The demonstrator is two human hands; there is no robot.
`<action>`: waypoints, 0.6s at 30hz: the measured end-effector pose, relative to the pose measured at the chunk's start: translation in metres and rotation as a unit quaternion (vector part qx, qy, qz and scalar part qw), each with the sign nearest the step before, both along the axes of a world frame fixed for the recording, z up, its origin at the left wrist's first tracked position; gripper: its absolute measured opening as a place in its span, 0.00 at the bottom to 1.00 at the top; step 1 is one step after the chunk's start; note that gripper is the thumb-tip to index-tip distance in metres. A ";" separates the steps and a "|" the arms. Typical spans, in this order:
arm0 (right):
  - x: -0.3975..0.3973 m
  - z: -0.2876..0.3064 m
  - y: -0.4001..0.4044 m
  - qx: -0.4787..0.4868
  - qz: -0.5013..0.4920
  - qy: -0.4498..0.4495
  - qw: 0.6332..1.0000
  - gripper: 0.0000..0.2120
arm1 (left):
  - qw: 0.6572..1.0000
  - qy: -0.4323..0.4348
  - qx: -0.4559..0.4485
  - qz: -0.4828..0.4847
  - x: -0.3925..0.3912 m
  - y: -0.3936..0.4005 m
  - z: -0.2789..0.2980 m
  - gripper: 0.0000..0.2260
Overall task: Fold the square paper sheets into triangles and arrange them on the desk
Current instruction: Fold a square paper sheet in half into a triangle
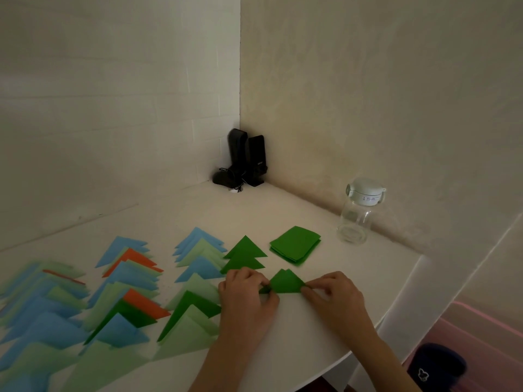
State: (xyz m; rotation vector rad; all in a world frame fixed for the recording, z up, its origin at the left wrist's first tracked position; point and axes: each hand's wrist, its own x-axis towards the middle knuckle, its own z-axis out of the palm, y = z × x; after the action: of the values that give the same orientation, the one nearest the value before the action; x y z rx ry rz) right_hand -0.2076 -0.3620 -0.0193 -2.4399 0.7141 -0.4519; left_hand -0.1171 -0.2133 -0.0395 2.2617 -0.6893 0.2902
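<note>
A dark green paper triangle (pixel 285 282) lies on the white desk (pixel 297 335), pinched at its left corner by my left hand (pixel 247 292) and at its right corner by my right hand (pixel 331 292). Just behind it sit two dark green folded triangles (pixel 245 254), overlapping in a column. A small stack of dark green square sheets (pixel 295 244) rests behind and to the right. Columns of blue, light green and orange folded triangles (pixel 119 301) cover the desk's left half.
A clear glass jar with a white lid (pixel 359 215) stands at the right near the wall. Two black speakers (pixel 246 158) fill the back corner. The desk's rounded edge runs close on the right; a pink bin (pixel 481 329) sits below it.
</note>
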 end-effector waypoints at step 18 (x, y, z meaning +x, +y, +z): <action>0.016 -0.002 0.013 -0.065 -0.086 0.049 0.993 0.19 | 0.993 0.008 0.093 0.074 -0.001 -0.010 0.005 0.11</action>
State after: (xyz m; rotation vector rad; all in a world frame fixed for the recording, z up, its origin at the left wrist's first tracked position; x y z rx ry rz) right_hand -0.1913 -0.3486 -0.0211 -2.5465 0.9684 -0.4605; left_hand -0.1183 -0.2234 -0.0348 2.4964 -0.5607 0.2891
